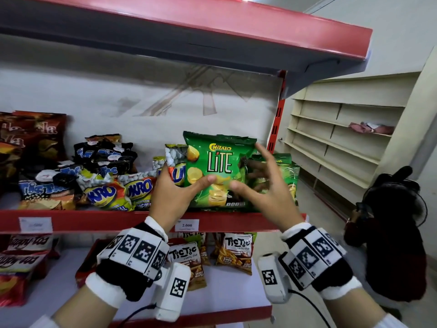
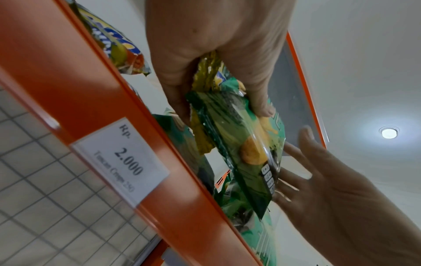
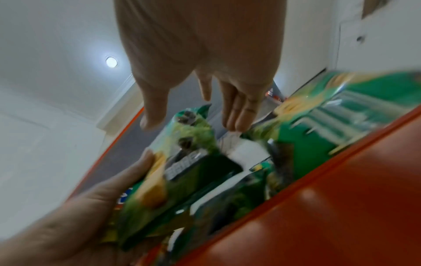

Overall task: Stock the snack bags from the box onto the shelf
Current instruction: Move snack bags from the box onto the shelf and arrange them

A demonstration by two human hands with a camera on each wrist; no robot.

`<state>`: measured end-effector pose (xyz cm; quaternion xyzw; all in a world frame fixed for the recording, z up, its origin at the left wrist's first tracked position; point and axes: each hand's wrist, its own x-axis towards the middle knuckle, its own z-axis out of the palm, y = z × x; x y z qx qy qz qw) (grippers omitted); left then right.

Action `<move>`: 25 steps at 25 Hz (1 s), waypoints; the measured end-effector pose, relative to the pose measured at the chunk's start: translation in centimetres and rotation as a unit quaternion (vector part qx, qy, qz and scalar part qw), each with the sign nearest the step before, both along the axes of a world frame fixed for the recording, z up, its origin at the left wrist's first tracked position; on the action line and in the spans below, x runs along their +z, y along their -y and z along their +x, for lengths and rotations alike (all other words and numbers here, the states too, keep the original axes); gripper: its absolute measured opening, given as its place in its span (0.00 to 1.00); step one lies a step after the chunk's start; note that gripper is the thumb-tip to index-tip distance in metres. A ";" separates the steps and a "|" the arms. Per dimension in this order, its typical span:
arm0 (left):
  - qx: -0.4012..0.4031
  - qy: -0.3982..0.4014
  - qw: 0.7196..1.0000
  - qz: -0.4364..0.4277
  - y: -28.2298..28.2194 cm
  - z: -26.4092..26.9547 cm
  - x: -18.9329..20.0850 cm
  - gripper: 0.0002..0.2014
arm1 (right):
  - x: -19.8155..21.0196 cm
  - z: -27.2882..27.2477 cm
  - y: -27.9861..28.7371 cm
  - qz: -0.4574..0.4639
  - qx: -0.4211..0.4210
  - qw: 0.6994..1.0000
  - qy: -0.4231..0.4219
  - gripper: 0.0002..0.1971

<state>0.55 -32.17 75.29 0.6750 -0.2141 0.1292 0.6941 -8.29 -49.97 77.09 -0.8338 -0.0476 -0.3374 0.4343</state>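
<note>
Holding: the left hand [image 1: 176, 192] grips a glossy green Chitato Lite crisp bag [image 1: 218, 169] by its lower left side, thumb across the front face and fingers behind it, as the left wrist view confirms.
Bag position: upright, front facing out, its base at the front edge of the red-fronted metal shelf [image 1: 94, 220], towards that shelf's right end.
Right hand: the right hand [image 1: 262, 185] is just beside the bag's right edge, fingers straight and spread, thumb pointing at the left thumb; it holds nothing. In the blurred right wrist view its fingertips [image 3: 237, 124] are close to the green packs behind; contact cannot be told.
Behind the bag: further green crisp bags [image 1: 287, 176] stand at the right end of the shelf, partly hidden by the right hand.
Left of the bag: yellow-and-blue nut bags [image 1: 139, 188] lie piled, touching one another; dark Tic Tac snack bags [image 1: 106, 157] are stacked behind them; dark red bags [image 1: 33, 138] stand at the far left.
Shelf edge: a white price label reading 2.000 [image 1: 187, 225] sits on the red front strip, below the held bag.
Lower shelf: orange-and-white Tic Tic snack bags [image 1: 234, 252] stand below.
Background: cream empty shelving [image 1: 343, 138] at right; a person in dark clothing [image 1: 392, 233] crouches on the floor near it.
Box: not in view.
</note>
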 end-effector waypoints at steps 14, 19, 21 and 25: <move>0.041 -0.017 0.999 0.012 -7.8 3.4 -1.4 0.29 | -1.1 3.2 -4.7 -0.038 -0.131 0.985 -0.102 0.53; 0.021 -0.011 1.000 0.014 -8.0 3.6 -1.4 0.31 | -1.5 4.4 -6.3 -0.016 -0.187 0.978 -0.088 0.54; 0.013 -0.010 1.000 0.019 -8.0 3.7 -1.5 0.31 | -1.5 4.8 -6.4 -0.011 -0.198 0.976 -0.089 0.53; 0.002 -0.008 1.000 0.002 -7.9 3.6 -1.1 0.16 | -1.3 4.5 -5.8 -0.044 -0.186 0.973 -0.132 0.53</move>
